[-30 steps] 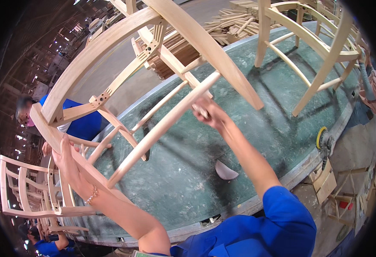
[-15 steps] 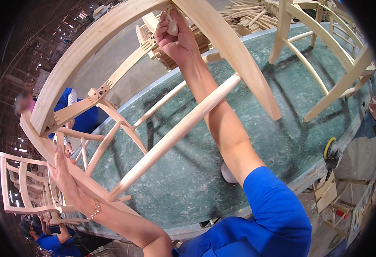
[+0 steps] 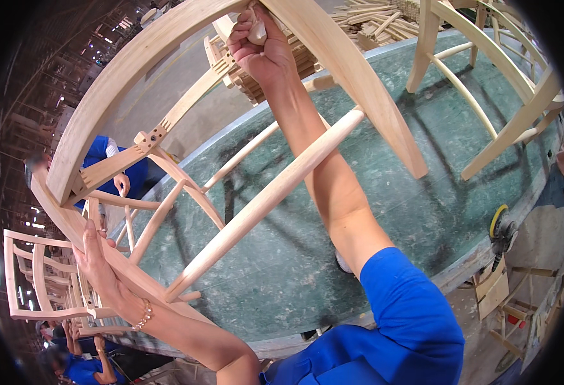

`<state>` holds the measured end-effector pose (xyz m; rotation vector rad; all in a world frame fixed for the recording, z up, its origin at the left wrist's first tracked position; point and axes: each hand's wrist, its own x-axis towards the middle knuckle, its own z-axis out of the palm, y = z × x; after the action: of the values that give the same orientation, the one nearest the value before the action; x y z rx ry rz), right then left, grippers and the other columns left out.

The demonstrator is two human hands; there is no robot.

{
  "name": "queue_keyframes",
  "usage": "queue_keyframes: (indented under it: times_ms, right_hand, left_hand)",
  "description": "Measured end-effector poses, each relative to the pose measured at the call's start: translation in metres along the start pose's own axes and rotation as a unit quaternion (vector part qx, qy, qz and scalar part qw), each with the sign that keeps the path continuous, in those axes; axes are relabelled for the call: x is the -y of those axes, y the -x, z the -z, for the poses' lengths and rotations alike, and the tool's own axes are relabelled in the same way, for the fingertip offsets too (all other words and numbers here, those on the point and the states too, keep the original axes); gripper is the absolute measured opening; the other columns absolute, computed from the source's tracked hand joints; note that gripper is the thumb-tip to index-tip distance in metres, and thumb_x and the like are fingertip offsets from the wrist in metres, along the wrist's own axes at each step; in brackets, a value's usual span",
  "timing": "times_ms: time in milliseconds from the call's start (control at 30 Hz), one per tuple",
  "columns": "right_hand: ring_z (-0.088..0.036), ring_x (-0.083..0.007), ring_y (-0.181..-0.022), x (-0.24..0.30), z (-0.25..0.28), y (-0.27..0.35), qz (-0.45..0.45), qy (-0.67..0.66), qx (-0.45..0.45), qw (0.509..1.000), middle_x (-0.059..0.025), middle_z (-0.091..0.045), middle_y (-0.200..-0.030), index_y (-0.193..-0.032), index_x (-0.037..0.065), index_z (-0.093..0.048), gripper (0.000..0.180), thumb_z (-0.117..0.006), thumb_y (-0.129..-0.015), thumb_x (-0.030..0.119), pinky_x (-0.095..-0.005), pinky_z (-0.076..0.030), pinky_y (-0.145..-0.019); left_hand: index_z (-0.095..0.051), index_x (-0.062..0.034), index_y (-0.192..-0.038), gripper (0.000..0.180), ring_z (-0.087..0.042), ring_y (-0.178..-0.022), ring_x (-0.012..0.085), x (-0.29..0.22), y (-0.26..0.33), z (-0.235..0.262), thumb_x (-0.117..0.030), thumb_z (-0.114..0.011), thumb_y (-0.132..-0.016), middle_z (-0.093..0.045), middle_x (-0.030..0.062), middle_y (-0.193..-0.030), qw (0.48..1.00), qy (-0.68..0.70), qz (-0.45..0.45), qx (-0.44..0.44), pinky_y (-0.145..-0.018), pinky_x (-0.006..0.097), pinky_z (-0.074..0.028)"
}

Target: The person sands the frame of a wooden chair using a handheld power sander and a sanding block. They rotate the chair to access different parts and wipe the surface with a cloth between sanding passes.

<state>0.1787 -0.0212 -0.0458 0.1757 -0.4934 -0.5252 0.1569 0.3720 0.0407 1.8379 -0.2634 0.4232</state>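
Observation:
An unfinished pale wooden chair frame lies tilted over the green-topped table, its legs and round stretchers slanting across my view. My left hand, with a beaded bracelet at the wrist, grips the frame's lower left post, thumb along the wood and fingers partly hidden behind it. My right arm reaches through the frame, passing behind the thick round stretcher. At the top, my right hand is closed round a small whitish folded piece, held by the joint of curved rail and leg; its material is unclear.
Another chair frame stands at the table's right. A sander with a yellow-edged pad sits at the right edge. Wooden parts are piled beyond. Across the table is a co-worker in blue; more chair frames and people are at left.
My right hand has shifted slightly left with the whitish piece. My left hand keeps its grip on the post. The co-worker's hand across the table has risen, and people at lower left have moved.

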Motion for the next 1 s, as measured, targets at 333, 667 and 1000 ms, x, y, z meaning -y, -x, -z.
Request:
queue_keyframes:
  times_ms: [333,667,1000]
  right_hand:
    - [-0.059,-0.0176,-0.071,-0.001,0.000,0.000,-0.017,-0.043,0.058,0.997,-0.0085,-0.063,-0.081,-0.100,0.007,-0.067,0.015,-0.069,-0.085,0.009,-0.0281,-0.052,-0.062]
    - [-0.059,-0.0184,-0.071,-0.005,0.002,-0.003,-0.006,-0.051,0.068,0.996,-0.0097,-0.063,-0.081,-0.101,0.002,-0.066,0.015,-0.065,-0.087,0.008,-0.0292,-0.052,-0.063]
    - [-0.056,-0.0126,-0.067,0.014,0.017,-0.012,-0.085,-0.052,0.074,0.992,-0.0037,-0.056,-0.072,-0.090,0.002,-0.061,0.013,-0.064,-0.091,0.014,-0.0245,-0.051,-0.062]
  left_hand:
    - [-0.053,-0.0032,-0.107,0.039,-0.052,-0.059,0.0068,0.004,0.001,-0.004,-0.029,-0.071,-0.086,-0.053,0.0019,-0.074,1.000,0.002,-0.001,-0.007,-0.052,0.020,-0.044]
    - [-0.053,-0.0034,-0.108,0.037,-0.051,-0.058,0.0067,0.002,0.003,-0.001,-0.027,-0.071,-0.086,-0.052,0.0011,-0.073,1.000,0.007,-0.003,-0.017,-0.052,0.020,-0.044]
    - [-0.053,-0.0030,-0.109,0.038,-0.052,-0.057,0.0073,0.001,0.003,-0.009,-0.025,-0.072,-0.085,-0.052,0.0015,-0.072,1.000,0.020,0.001,-0.017,-0.051,0.019,-0.044]
